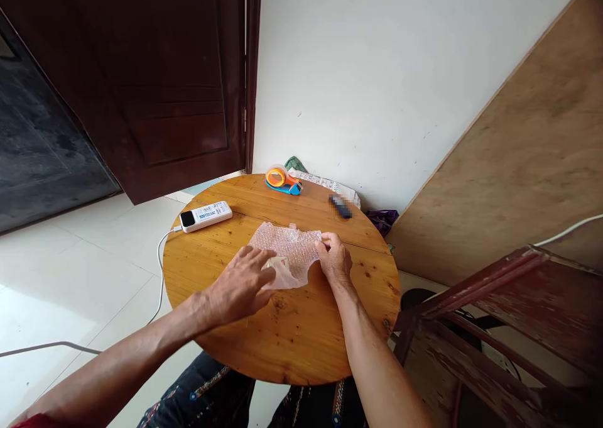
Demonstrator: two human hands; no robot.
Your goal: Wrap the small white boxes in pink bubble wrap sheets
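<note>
A sheet of bubble wrap (294, 246) lies on the round wooden table (292, 346). On its lower left part is a small pale item with red marks (281, 263), partly covered by film and by my fingers. My left hand (245, 283) is over the left edge of the wrap, palm down, its fingers apart. At the wrap's right corner my right hand (334, 255) pinches the edge between thumb and fingers.
An orange and blue tape dispenser (284, 181) stands at the table's far edge. A white device (206, 216) with a cable lies at the left, a dark blurred object (340, 206) at the back right. A reddish wooden frame (485, 277) is beside the table.
</note>
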